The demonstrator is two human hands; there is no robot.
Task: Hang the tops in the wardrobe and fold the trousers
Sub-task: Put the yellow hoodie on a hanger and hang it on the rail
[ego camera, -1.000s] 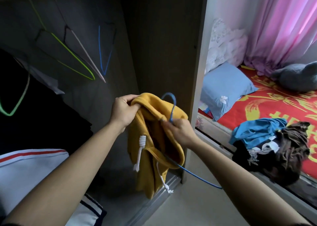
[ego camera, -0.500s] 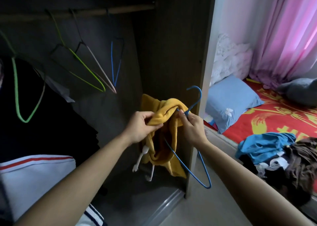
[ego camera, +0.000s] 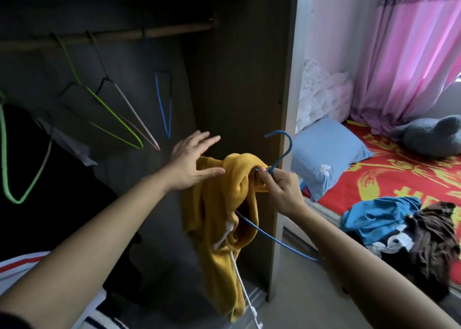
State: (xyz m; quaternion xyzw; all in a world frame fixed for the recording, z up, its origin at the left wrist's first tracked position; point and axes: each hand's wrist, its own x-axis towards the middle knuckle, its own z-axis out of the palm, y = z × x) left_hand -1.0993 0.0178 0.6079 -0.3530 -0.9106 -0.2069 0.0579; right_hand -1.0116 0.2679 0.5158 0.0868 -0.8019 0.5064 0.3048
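A yellow hooded top (ego camera: 219,219) with white drawstrings hangs bunched on a blue wire hanger (ego camera: 282,151). My right hand (ego camera: 279,189) pinches the hanger's neck just below the hook, in front of the open wardrobe. My left hand (ego camera: 192,161) is spread with straight fingers beside the top's left shoulder, its thumb at the fabric. The wooden rail (ego camera: 112,35) runs across the wardrobe above. A pile of clothes (ego camera: 404,231), blue and brown, lies on the bed's edge at right.
Several empty wire hangers (ego camera: 117,119) hang on the rail, green, pink and blue. Dark garments (ego camera: 37,179) and a white striped one (ego camera: 20,268) hang at left. The wardrobe's side panel (ego camera: 287,104) stands by my right hand. The bed holds a blue pillow (ego camera: 326,156).
My left hand has let go of the yellow top and opened, lifting up beside it. My right hand has raised the hanger, and the view has tilted up to show the rail.
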